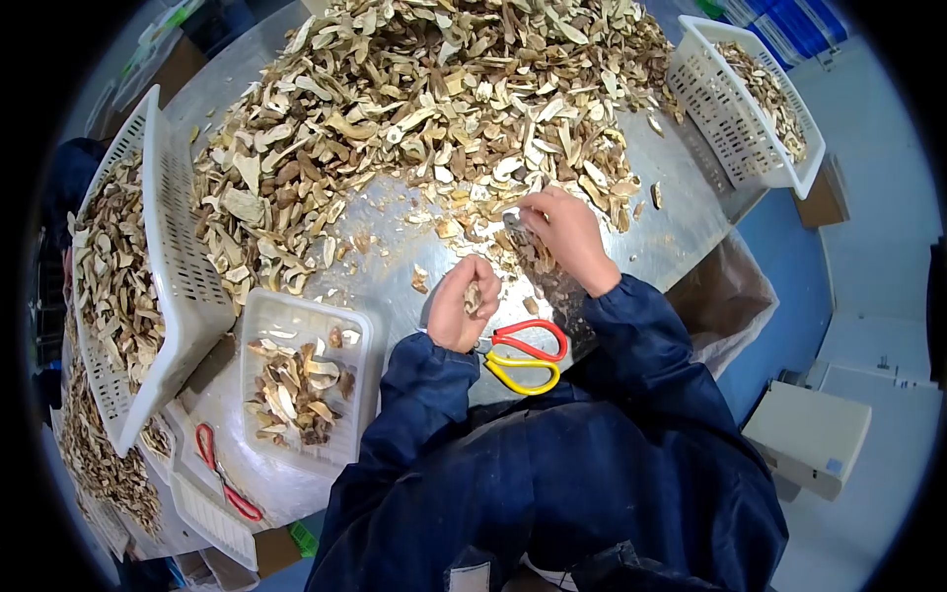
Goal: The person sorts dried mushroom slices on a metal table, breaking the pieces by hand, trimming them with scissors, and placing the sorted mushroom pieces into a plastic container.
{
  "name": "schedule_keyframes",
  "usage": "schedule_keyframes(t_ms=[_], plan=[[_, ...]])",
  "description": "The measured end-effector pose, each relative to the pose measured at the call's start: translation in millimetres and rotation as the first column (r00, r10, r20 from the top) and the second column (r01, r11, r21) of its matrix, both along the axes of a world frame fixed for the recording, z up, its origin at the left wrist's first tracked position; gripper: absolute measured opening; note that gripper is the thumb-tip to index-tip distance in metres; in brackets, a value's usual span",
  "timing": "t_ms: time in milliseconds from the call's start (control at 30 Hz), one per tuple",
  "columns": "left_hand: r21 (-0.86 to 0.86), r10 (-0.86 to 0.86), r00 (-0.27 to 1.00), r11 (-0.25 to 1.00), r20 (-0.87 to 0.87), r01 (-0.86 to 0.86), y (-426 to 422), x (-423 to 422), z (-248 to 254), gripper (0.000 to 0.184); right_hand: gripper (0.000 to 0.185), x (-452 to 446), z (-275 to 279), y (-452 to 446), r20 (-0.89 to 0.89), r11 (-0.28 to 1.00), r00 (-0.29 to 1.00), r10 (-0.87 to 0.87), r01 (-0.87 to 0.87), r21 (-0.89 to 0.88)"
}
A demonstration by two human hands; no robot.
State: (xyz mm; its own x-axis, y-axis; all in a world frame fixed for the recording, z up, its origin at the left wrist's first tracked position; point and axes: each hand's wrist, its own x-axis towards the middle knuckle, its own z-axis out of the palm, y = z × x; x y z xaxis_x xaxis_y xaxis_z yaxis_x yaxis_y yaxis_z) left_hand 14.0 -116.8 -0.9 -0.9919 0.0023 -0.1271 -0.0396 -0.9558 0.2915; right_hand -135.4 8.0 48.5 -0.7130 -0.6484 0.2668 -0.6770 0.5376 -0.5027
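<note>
My left hand [462, 304] is curled palm-up around a dried mushroom slice [473, 298], which shows between the fingers and palm. My right hand [564, 235] reaches to the near edge of a big heap of dried mushroom slices [424, 109]. Its fingers are bent together and point left, and whatever they pinch is hard to make out. Small crumbs and broken bits lie on the metal table [390, 286] between and beyond the hands. Just below my left hand lie scissors with one red and one yellow handle [533, 340], their blades mostly hidden by the hand and sleeve.
A white perforated basket [182, 237] of slices stands at left, another basket [735, 113] at far right. A clear plastic tub [367, 395] with some pieces sits left of my sleeve. Red-handled scissors [225, 474] lie lower left. A lined bin [735, 296] stands right, below the table edge.
</note>
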Motion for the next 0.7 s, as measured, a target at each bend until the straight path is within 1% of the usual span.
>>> schedule_keyframes(t_ms=[67,100,200,233,267,300,333,400,433,467,500,533,567,633,667,700], plan=[[-0.075,0.013,0.992,0.997,0.125,-0.004,2,0,9,0.014,0.013,-5,-10,-12,-0.099,0.993,0.995,-0.020,0.032,0.115],[-0.094,-0.008,0.999,0.995,0.054,0.013,-1,0,10,0.025,0.012,-5,-14,-16,-0.146,0.984,0.989,-0.028,0.053,0.172],[-0.163,0.103,0.974,0.984,0.203,-0.070,4,-2,21,0.038,0.011,-4,-17,-14,0.008,0.999,0.999,-0.048,0.048,-0.024],[-0.160,0.097,0.990,0.984,0.105,-0.079,2,-3,16,0.046,0.014,3,5,-13,0.287,0.995,0.953,-0.099,0.096,0.023],[-0.115,0.105,0.989,0.989,0.107,-0.092,3,-2,14,0.045,0.016,7,6,-8,0.449,0.999,0.893,-0.029,0.045,-0.025],[-0.071,0.109,0.988,0.992,0.108,-0.102,4,-2,19,0.043,0.018,9,7,-2,0.595,0.997,0.803,0.043,0.006,-0.081],[-0.026,0.111,0.988,0.994,0.110,-0.109,5,-3,21,0.042,0.019,9,8,3,0.718,0.990,0.687,0.116,-0.019,-0.142],[-0.007,0.088,0.989,0.996,0.118,-0.088,6,-1,15,0.037,0.024,3,10,7,0.513,0.989,0.854,-0.091,0.139,-0.057],[0.002,0.078,0.990,0.997,0.121,-0.079,7,0,9,0.035,0.025,-5,9,9,0.406,0.980,0.896,-0.178,0.197,-0.005],[0.068,0.058,0.997,0.996,0.056,-0.062,6,0,0,0.032,0.027,-13,6,9,0.290,0.965,0.921,-0.259,0.259,0.039],[0.131,0.043,0.999,0.990,-0.010,-0.041,5,0,-13,0.029,0.029,-19,1,8,0.191,0.958,0.939,-0.286,0.278,0.066],[0.192,0.030,0.997,0.981,-0.076,-0.015,3,0,-22,0.027,0.028,-20,1,4,0.131,0.948,0.940,-0.314,0.303,0.099],[0.271,0.018,0.995,0.963,-0.101,0.010,2,0,-31,0.025,0.027,-18,1,-4,0.070,0.935,0.937,-0.341,0.330,0.129],[0.418,-0.001,0.988,0.906,-0.152,0.065,-2,-1,-32,0.022,0.026,-18,-4,-11,-0.037,0.916,0.935,-0.354,0.354,0.191],[0.451,0.009,0.999,0.893,-0.039,0.010,-2,0,-31,0.022,0.025,-19,-12,-12,-0.083,0.909,0.937,-0.341,0.351,0.225],[0.476,0.016,0.997,0.878,0.075,-0.050,-2,0,-14,0.022,0.025,-19,-16,-13,-0.128,0.901,0.937,-0.325,0.348,0.259]])
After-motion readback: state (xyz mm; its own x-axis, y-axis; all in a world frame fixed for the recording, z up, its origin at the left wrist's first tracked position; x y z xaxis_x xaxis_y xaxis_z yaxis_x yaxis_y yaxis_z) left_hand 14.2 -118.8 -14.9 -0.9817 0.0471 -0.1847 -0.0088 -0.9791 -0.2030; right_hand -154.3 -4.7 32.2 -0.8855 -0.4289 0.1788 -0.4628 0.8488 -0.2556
